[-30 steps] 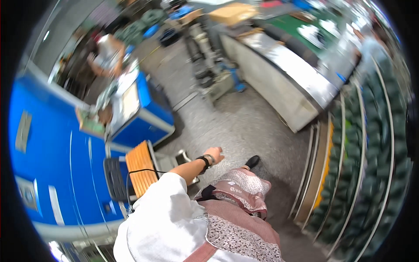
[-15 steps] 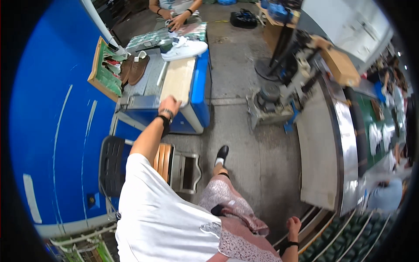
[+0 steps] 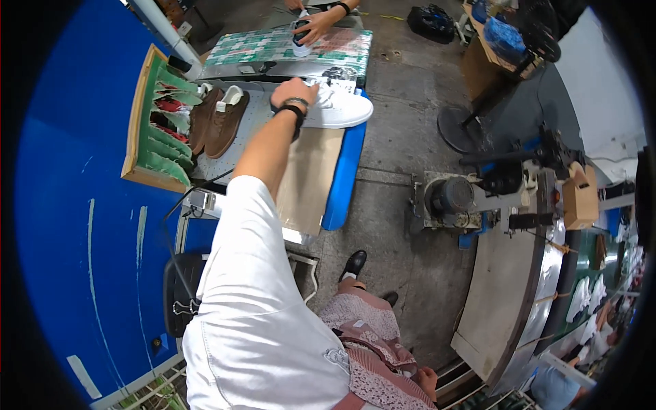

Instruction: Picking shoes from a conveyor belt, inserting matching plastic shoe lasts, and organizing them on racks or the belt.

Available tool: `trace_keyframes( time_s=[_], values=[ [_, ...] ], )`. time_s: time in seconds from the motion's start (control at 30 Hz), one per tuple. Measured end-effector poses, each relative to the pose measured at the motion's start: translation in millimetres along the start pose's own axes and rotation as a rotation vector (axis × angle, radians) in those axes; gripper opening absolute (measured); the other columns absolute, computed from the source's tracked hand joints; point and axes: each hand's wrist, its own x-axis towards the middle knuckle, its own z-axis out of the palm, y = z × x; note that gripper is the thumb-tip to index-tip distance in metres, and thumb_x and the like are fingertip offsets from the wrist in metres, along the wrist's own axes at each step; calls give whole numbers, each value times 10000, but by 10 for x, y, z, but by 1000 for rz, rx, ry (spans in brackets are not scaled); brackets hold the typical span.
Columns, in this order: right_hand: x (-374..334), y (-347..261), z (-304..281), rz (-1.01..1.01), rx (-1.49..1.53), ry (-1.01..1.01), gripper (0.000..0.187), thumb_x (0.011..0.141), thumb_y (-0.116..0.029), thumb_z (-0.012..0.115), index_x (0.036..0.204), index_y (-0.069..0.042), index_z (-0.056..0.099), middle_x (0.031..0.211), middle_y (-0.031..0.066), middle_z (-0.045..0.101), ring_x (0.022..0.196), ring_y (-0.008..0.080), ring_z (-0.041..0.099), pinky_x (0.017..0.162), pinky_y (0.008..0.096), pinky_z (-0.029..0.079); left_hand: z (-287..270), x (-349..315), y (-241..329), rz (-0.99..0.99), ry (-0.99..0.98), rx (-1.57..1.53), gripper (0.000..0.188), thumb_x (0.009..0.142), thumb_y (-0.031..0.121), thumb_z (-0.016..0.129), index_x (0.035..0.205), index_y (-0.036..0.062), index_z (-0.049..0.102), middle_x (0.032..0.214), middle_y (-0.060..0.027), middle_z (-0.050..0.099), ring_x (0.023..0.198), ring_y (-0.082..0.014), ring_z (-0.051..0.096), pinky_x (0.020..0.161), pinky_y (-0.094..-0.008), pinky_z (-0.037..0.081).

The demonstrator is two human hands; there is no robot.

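Observation:
My left hand [image 3: 297, 93] reaches far forward and closes round the heel end of a white lace-up sneaker [image 3: 348, 111]. The sneaker lies sideways at the far end of the brown board-topped table [image 3: 311, 181], its toe pointing right. Left of it, brown shoes [image 3: 227, 130] with pale linings stand on a light perforated surface. Low at the right, my right hand [image 3: 428, 383] hangs by my patterned clothing, away from the table; its fingers are too small and partly hidden to read.
Across the table a co-worker's hands [image 3: 316, 26] handle a shoe on a green-and-white checked cover [image 3: 266, 49]. A wood-framed green rack [image 3: 147, 123] stands left, against a blue wall [image 3: 75, 205]. A motor-driven machine [image 3: 454, 198] and long bench [image 3: 502, 301] are right; a black chair [image 3: 179, 294] is lower left.
My left hand has moved forward from the table's near end to the white sneaker and taken hold of its heel. I have stepped closer to the table. My right hand hangs lower.

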Motion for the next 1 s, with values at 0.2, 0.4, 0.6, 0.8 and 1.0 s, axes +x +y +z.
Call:
trace_keyframes(
  time_s=[0.2, 0.4, 0.6, 0.8, 1.0],
  values=[
    [882, -1770, 232, -253, -131, -28, 172, 861, -90, 624, 937, 56, 671, 721, 81, 669, 626, 161, 631, 560, 335, 516, 174, -468, -170, 419, 105, -93, 312, 867, 361, 611, 847, 73, 729, 838, -201, 710, 820, -393, 694, 749, -480, 554],
    [1088, -5219, 1388, -1110, -198, -181, 223, 913, -107, 686, 1104, 3, 651, 972, 95, 694, 895, 155, 648, 826, 307, 521, -284, -1826, -1092, 535, 182, -390, 278, 897, 285, 616, 729, 64, 613, 740, -173, 625, 739, -386, 613, 653, -504, 481],
    [-110, -7795, 3378, -1575, -475, -542, 383, 844, -142, 711, 1205, -48, 626, 1033, 153, 708, 978, 316, 695, 842, 384, 542, -198, -2834, -1327, 390, 104, -331, 216, 875, 272, 690, 774, 94, 619, 708, -96, 633, 725, -287, 618, 675, -411, 427],
    [-650, -8964, 5441, -2043, -836, -688, 694, 766, -105, 737, 1401, -73, 458, 1257, 183, 590, 1190, 391, 535, 990, 471, 466, -254, -2872, -977, 55, 43, -309, 241, 820, 285, 752, 891, 106, 607, 691, -70, 622, 731, -264, 606, 726, -402, 387],
    [-960, -9413, 7179, -2556, -830, -687, 837, 686, 21, 702, 1460, -48, 391, 1437, 160, 486, 1295, 385, 471, 1056, 448, 450, -232, -2920, -713, -188, 68, -289, 145, 794, 218, 733, 825, 96, 662, 657, -45, 605, 758, -199, 598, 735, -390, 386]
  ],
)
